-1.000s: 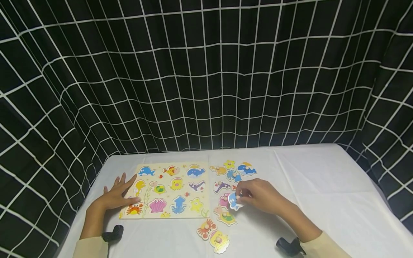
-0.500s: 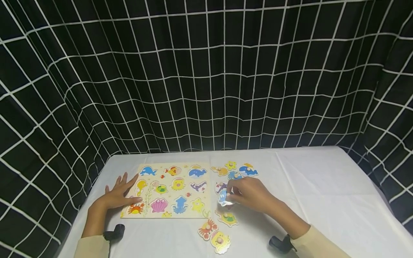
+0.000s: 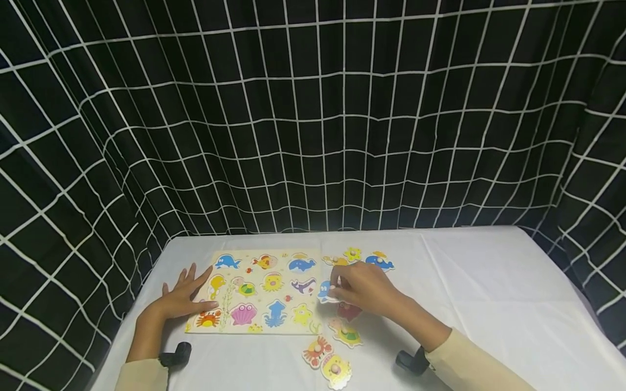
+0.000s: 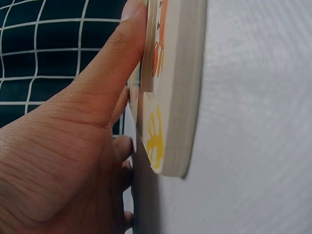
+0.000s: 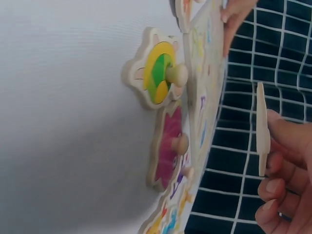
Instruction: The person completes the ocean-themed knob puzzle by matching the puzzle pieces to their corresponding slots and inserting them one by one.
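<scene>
My left hand (image 3: 178, 298) lies with spread fingers over the left edge of a wooden peg puzzle board (image 3: 260, 304) printed with sea animals. Its thumb rests on the board near the crab picture, as the left wrist view shows too. Just off the board's right edge, my right hand (image 3: 367, 285) pinches a blue sea-animal puzzle piece (image 3: 325, 292). That piece (image 5: 263, 131) is raised above the table and seen edge-on in the right wrist view. Below the right hand lie a pink shell piece (image 5: 168, 146) and a turtle piece (image 3: 346, 332), each with a wooden knob.
A crab piece (image 3: 317, 352) and a yellow octopus piece (image 3: 337, 372) lie nearer the front. Farther back are a yellow star piece (image 3: 352, 254) and a blue whale piece (image 3: 380, 262). White cloth (image 3: 469, 304) covers the table; a black gridded curtain (image 3: 313, 136) surrounds it.
My right hand has carried the blue puzzle piece leftward, from over the loose pieces to beside the board's right edge. The left hand has stayed on the board.
</scene>
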Demonstrator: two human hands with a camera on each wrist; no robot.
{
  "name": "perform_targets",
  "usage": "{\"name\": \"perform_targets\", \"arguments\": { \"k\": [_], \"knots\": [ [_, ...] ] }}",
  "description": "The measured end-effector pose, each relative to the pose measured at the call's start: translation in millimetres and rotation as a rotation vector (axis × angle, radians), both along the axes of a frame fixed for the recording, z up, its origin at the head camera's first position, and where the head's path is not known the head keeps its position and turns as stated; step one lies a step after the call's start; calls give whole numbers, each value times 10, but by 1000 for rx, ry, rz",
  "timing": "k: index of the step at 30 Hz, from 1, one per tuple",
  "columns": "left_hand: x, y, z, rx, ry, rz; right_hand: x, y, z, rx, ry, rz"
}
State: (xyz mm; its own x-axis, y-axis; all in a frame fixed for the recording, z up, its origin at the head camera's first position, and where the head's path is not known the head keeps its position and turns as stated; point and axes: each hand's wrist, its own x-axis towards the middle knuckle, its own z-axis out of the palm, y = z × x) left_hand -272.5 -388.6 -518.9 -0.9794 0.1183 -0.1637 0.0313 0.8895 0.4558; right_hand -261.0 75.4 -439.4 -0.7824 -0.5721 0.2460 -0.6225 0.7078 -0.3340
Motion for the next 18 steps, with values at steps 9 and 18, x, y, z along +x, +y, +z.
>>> {"name": "perform_targets", "arguments": {
  "k": [9, 18],
  "knots": [
    [-28, -50, -88, -13, 16, 4, -89, -210, 15, -21, 50, 27],
    [28, 17, 46, 14, -2, -3, -175, -402, -9, -24, 42, 24]
  ]
}}
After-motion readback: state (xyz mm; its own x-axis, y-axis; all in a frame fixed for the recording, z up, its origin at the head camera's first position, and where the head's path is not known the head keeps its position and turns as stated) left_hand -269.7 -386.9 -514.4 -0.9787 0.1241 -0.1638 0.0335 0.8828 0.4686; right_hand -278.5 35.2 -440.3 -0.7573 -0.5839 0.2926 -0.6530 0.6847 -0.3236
